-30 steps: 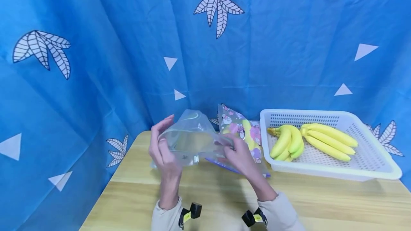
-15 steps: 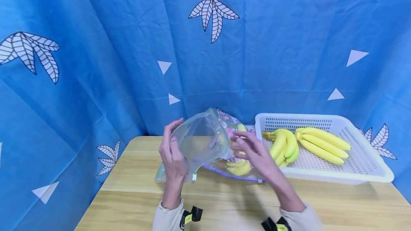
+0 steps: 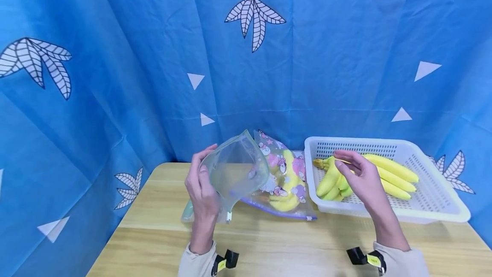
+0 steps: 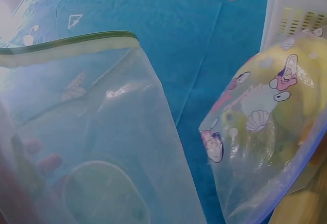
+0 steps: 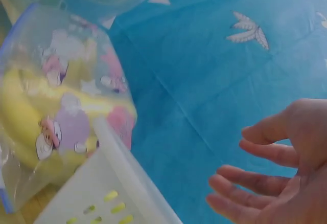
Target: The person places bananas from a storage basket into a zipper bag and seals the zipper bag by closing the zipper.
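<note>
My left hand [image 3: 201, 189] grips the left side of a clear zip bag [image 3: 244, 168] with a green seal and a white slider. Its mouth gapes; in the left wrist view the bag [image 4: 102, 116] shows no contents, and fingers show through the film. My right hand [image 3: 361, 176] hangs above the white basket [image 3: 457, 213] with loosely bent fingers, holding nothing. Beneath and beside it lie a greenish-yellow banana bunch [image 3: 328, 185], partly hidden by the hand, and a yellow bunch [image 3: 399, 170]. The right wrist view shows this hand [image 5: 271, 175] with its fingers apart.
Between the held bag and the basket lies a cartoon-print zip bag [image 3: 269, 183] with a purple seal and bananas inside. These stand on a wooden table [image 3: 153, 230]. A blue patterned curtain [image 3: 330, 54] hangs right behind it.
My right hand has let go of the clear zip bag and moved right, over the basket. The left hand keeps its hold, with the bag's mouth now tilted toward the right.
</note>
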The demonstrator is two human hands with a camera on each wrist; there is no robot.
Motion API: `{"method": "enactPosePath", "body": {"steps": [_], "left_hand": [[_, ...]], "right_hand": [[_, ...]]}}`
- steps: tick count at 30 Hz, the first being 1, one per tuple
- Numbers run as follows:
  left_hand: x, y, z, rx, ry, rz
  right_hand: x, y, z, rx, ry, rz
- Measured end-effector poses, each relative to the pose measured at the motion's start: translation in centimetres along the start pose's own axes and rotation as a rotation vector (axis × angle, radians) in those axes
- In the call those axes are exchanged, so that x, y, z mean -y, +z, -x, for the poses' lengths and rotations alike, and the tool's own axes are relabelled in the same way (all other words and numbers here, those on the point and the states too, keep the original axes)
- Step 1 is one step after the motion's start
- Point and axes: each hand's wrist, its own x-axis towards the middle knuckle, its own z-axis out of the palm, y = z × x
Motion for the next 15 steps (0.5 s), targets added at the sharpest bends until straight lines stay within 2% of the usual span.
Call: {"method": "enactPosePath", "body": {"steps": [3,6,12,15], "left_hand": [[0.2,0.2,0.3,0.022,0.011,-0.004],[0.4,0.4,0.5,0.041,0.010,-0.001],[0.4,0.7,0.4,0.069,-0.023,-0.029],[0.3,0.6,0.2,0.087,-0.033,-0.065]], "right_hand": [[-0.5,-0.3,0.1,-0.010,0.048,0.099],[-0.7,-0.7,-0.6,0.029,0.105,0.204],[-1.0,-1.4,-4.2,0.195,0.165,0.476],[-1.2,-1.8,-5.8,0.296,0.199,0.578]]}}
